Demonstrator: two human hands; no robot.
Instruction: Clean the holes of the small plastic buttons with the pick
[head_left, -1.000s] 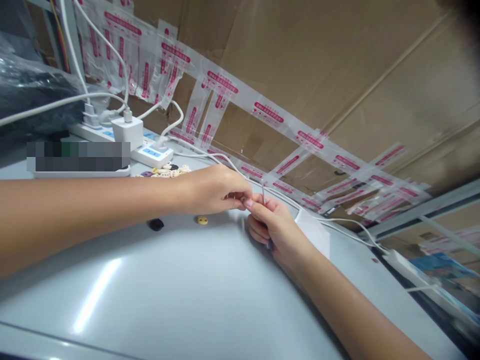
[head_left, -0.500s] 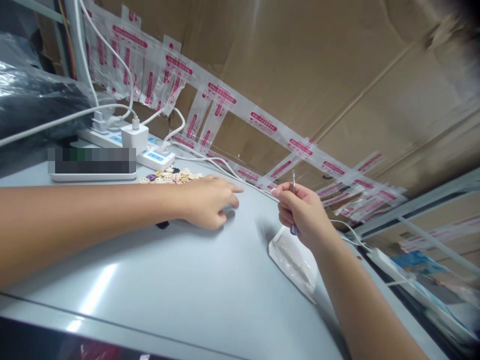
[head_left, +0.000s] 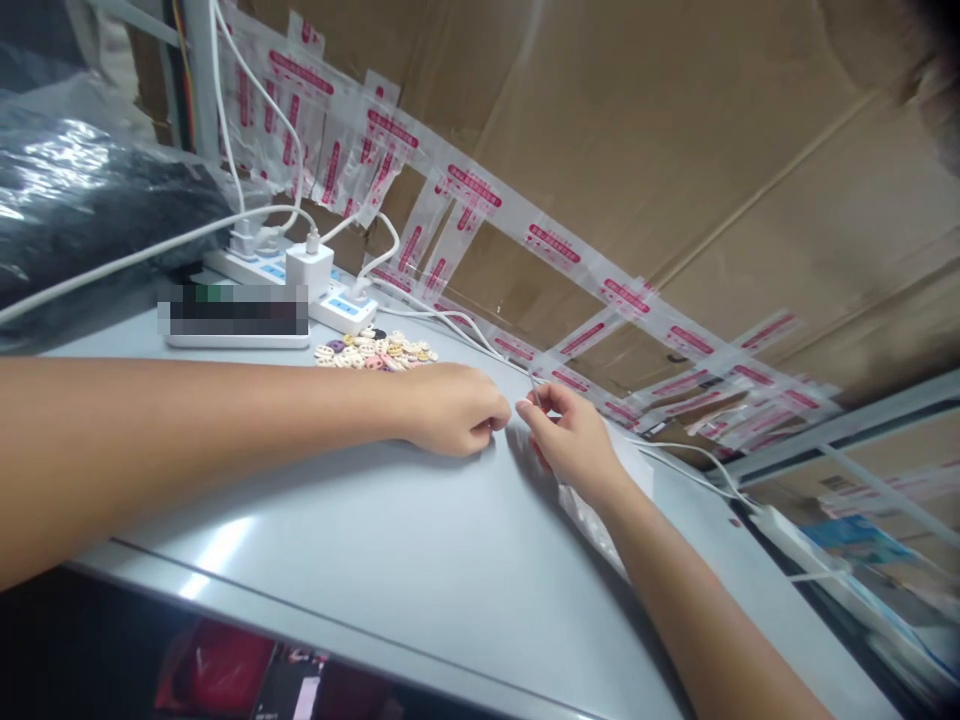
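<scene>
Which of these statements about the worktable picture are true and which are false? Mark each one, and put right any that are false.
1. The right hand holds a thin metal pin in its fingertips. True.
2. The left hand is raised high above the table. False: it rests low on the table, fingers curled, close to the right hand.
3. A heap of small buttons lies behind the left hand. True.
4. The power strip has nothing plugged into it. False: a white charger and other plugs sit in it.
5. A small clear bag lies under the right wrist. True.
</scene>
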